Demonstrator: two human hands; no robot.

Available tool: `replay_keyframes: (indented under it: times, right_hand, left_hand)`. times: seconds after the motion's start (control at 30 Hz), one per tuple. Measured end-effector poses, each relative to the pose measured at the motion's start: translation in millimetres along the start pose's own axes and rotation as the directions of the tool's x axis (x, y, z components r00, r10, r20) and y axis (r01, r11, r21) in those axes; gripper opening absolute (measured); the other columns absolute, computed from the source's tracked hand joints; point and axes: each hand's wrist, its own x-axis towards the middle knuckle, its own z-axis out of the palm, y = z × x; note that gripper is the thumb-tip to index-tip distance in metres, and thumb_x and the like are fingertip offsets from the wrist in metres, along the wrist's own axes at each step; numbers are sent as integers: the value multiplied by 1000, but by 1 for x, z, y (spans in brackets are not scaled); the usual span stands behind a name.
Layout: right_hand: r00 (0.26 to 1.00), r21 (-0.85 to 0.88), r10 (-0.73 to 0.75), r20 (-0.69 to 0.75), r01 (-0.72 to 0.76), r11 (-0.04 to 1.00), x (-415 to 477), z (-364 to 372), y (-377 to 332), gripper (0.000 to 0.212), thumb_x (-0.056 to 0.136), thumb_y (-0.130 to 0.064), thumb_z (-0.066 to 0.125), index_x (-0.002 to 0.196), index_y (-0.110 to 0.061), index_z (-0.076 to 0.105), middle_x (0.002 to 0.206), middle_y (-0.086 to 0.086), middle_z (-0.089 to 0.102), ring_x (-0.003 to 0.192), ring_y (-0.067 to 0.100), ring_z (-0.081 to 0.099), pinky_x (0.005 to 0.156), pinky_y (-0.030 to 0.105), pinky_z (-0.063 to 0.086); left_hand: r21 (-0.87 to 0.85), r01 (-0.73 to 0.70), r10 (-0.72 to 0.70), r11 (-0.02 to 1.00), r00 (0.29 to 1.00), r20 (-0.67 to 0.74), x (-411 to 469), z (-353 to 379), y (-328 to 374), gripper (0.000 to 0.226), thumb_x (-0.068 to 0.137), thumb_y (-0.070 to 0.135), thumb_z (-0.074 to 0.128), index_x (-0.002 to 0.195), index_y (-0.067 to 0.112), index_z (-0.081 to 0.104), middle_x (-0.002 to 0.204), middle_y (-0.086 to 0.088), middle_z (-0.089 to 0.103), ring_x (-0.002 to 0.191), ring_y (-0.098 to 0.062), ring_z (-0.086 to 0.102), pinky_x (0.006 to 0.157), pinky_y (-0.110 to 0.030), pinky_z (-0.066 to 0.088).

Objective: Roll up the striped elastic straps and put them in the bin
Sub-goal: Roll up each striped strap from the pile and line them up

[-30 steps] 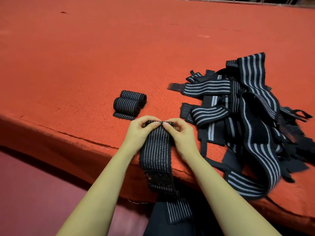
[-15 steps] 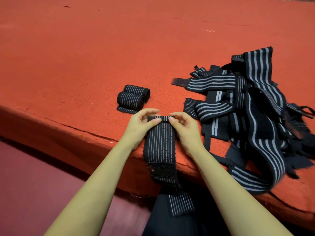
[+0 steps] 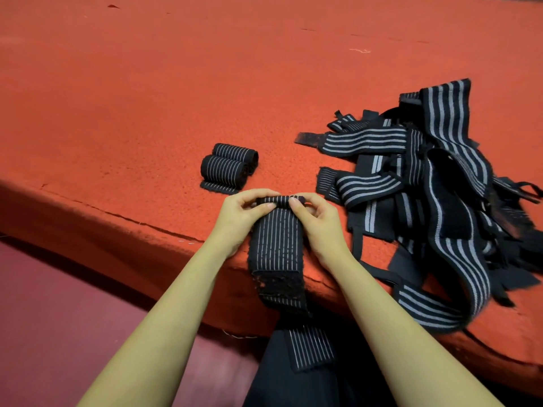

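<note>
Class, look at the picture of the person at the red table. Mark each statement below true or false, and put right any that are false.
1. The left hand and the right hand both pinch the far end of one striped strap. True.
2. Two rolled straps lie side by side on the red table. True.
3. The pile of loose straps lies to the left of the hands. False: it lies to their right.
4. The striped strap lies wholly on the table. False: its near end hangs over the table's edge.
5. The rolled straps touch the pile. False: bare table shows between them.
</note>
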Motion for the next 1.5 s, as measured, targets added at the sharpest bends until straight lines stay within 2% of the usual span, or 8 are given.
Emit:
replay_keyframes:
  times: [0.17, 0.3, 0.6, 0.77, 0.87, 1.07, 1.3, 1.5]
  right_hand:
    - [998, -47, -58, -1, 57, 997, 0, -2, -2, 18, 90, -6, 62, 91, -23, 67, 88, -7, 67, 80, 1, 59, 77, 18, 47]
    - [996, -26, -84, -15, 83, 996, -1, -4, -2, 19, 89, 0, 62, 95, -17, 66, 95, 0, 66, 86, 3, 59, 82, 19, 46]
    - [999, -9, 42, 4, -42, 999, -1, -1, 0, 12, 94, -12, 59, 99, -3, 66, 79, 2, 66, 66, 2, 61, 59, 17, 48]
    - [998, -119, -55, -31, 51, 992, 0, -3, -1, 13, 92, -7, 60, 90, -19, 65, 87, -4, 66, 81, 2, 59, 78, 17, 45]
    - [996, -153, -72, -44, 64, 986, 1, -4, 0, 9, 91, -9, 63, 92, -18, 66, 91, -3, 66, 85, 5, 59, 83, 21, 45]
    - [999, -32, 47, -23, -48, 998, -3, 0, -4, 15, 95, -23, 59, 97, -9, 64, 74, 12, 61, 66, 27, 54, 55, 32, 43]
    - [1000, -40, -1, -1, 1, 999, -1, -1, 1, 11, 97, -6, 53, 106, -11, 55, 84, 2, 58, 69, 1, 58, 64, 18, 47]
    - [999, -234, 26, 39, -16, 972, 4, 2, 5, 3, 102, -26, 42, 104, -25, 40, 93, -10, 48, 85, 3, 48, 95, 41, 41]
  left_hand:
    - [18, 15, -16, 1000, 999, 33, 2, -1, 1, 17, 91, 2, 58, 103, 8, 69, 88, 5, 65, 69, 6, 57, 61, -7, 42]
    - [93, 59, -65, 994, 996, 60, 7, 2, -2, 9, 93, 25, 60, 98, 19, 66, 91, 7, 64, 82, 1, 58, 75, -16, 44]
    - [82, -43, 38, 996, 997, 61, 1, 0, -2, 9, 88, 6, 66, 94, 12, 64, 94, 2, 63, 87, -5, 58, 79, -17, 47]
    - [159, 58, -67, 986, 996, 55, 6, 3, -3, 27, 100, 32, 50, 89, 11, 65, 85, 5, 62, 80, -3, 56, 78, -25, 43]
    - [166, 28, -40, 986, 997, 69, 6, 3, -3, 23, 99, 27, 50, 88, 13, 65, 84, 9, 62, 80, 1, 56, 76, -19, 43]
    - [62, -58, 53, 996, 996, 73, 3, -1, -4, 11, 95, 6, 56, 99, 9, 65, 98, 0, 65, 90, -2, 59, 79, -14, 45]
    - [20, 117, -118, 993, 991, 62, 3, 6, 4, 13, 97, 21, 54, 107, 14, 58, 92, 6, 60, 78, 6, 58, 72, -12, 44]
    - [139, 190, -202, 972, 977, 71, 5, 19, 6, 21, 102, 36, 40, 107, 17, 47, 94, 6, 55, 88, -8, 53, 83, -30, 43]
